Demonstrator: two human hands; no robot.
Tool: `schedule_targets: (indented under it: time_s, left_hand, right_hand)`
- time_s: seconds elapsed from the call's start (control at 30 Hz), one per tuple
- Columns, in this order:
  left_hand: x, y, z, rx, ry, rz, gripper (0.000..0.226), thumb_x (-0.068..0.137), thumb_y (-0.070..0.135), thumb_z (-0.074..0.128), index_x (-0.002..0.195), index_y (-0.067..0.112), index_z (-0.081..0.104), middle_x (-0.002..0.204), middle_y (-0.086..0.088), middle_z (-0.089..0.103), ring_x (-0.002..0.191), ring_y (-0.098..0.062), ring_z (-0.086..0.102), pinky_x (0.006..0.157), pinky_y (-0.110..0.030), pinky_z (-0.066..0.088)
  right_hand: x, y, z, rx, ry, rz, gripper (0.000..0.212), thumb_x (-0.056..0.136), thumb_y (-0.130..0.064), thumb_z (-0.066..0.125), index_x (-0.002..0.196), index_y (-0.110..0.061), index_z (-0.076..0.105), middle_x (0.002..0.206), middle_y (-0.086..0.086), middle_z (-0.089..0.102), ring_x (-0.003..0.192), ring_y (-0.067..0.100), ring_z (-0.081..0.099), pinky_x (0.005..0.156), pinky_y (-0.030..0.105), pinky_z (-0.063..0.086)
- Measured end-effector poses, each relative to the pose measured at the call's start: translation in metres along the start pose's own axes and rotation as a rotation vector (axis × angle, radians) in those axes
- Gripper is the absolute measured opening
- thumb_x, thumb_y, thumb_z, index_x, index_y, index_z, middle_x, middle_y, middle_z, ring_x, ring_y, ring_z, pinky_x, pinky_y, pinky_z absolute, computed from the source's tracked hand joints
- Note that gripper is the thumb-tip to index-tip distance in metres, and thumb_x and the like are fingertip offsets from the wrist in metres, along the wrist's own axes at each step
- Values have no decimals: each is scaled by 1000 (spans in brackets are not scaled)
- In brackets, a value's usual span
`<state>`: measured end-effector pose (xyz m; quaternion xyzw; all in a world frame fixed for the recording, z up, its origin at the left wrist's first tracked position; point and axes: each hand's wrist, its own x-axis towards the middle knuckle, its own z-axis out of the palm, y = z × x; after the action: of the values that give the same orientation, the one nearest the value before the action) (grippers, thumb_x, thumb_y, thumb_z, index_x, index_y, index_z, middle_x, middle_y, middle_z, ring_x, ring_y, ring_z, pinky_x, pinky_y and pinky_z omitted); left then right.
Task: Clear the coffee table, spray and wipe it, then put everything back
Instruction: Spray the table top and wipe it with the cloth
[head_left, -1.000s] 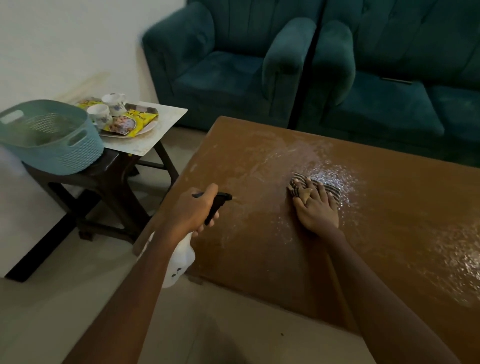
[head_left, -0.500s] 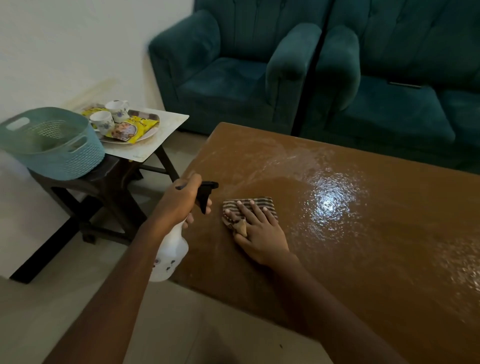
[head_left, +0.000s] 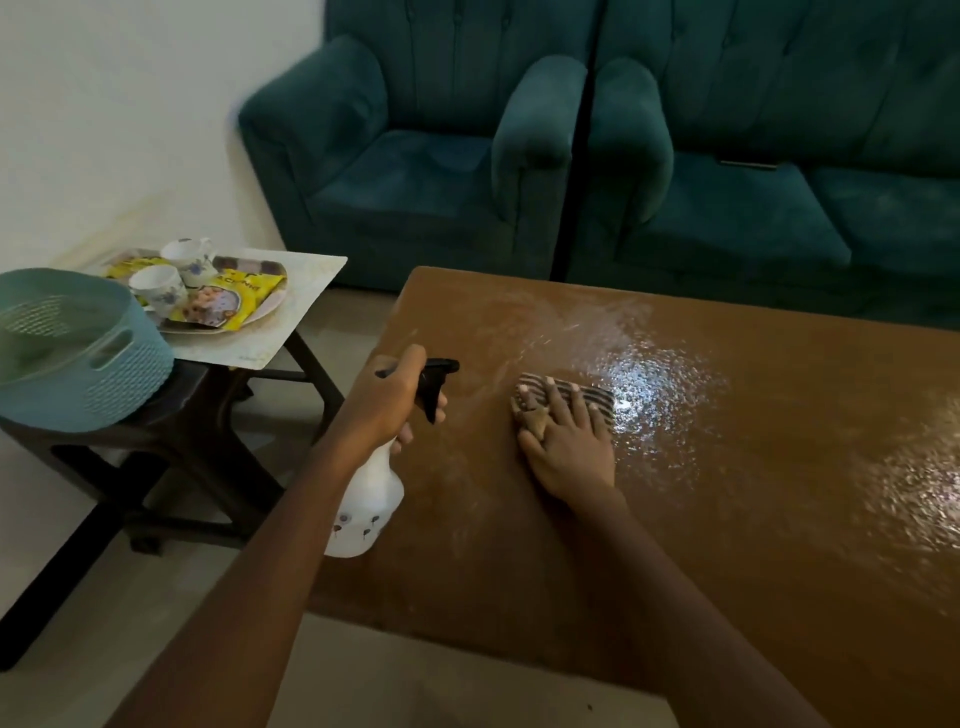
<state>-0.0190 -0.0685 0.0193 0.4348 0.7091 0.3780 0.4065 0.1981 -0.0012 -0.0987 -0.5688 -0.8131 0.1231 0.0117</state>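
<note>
Coffee table (head_left: 727, 530) wet, tray (head_left: 249, 264) holding cups (head_left: 158, 289), snack packets (head_left: 224, 305)

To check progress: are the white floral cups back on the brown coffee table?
No, the white floral cups stand on the pale square side table.

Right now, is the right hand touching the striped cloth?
Touching. The head view shows the right hand lying flat on the striped cloth, fingers straight across it, pressing it onto the coffee table.
</note>
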Motion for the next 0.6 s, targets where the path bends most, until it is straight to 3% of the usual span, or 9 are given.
schedule_targets:
  time_s: [0.1,0.17,0.27,0.33,0.5,0.6]
  left_hand:
    - [12,2,-4,-1,-28,31,59,100,50,32,85,10,73,78,-8,75,47,-20,49,44,-26,40]
    - [22,2,-6,17,-60,41,62,96,56,31,83,15,74,78,-5,76,49,-19,52,45,-27,43]
    - [36,7,-5,81,-125,27,63,88,67,29,78,24,75,77,0,76,46,-12,54,44,-26,44]
    - [45,11,1,100,-143,46,61,86,68,30,76,28,75,76,1,75,46,-11,54,44,-26,44]
    - [57,24,23,126,-119,94,61,94,60,31,80,19,74,74,0,75,45,-9,54,43,-22,45]
    - [60,34,36,116,-116,111,59,98,54,33,84,13,73,72,-3,74,41,-5,51,41,-20,43]
  right_hand:
    - [-5,-10,3,-27,-32,-238,57,97,-59,15,153,-50,7,163,-15,-10,150,13,-17,119,38,-6]
    - [-13,2,1,-24,-39,-291,58,92,-61,10,150,-56,5,162,-20,-9,149,8,-15,119,36,-3]
    - [-18,29,-6,0,7,-172,56,95,-59,15,150,-55,3,162,-22,-5,149,5,-12,119,34,-1]
    - [-16,46,-12,15,16,-58,54,100,-53,24,153,-49,12,163,-20,-3,150,6,-11,118,34,-1]
    - [-9,81,-18,70,44,146,53,102,-50,26,153,-39,28,164,-18,-1,150,6,-9,119,36,-2]
    - [4,101,-19,96,35,197,55,102,-52,23,155,-34,26,164,-18,-4,150,6,-10,120,39,-2]
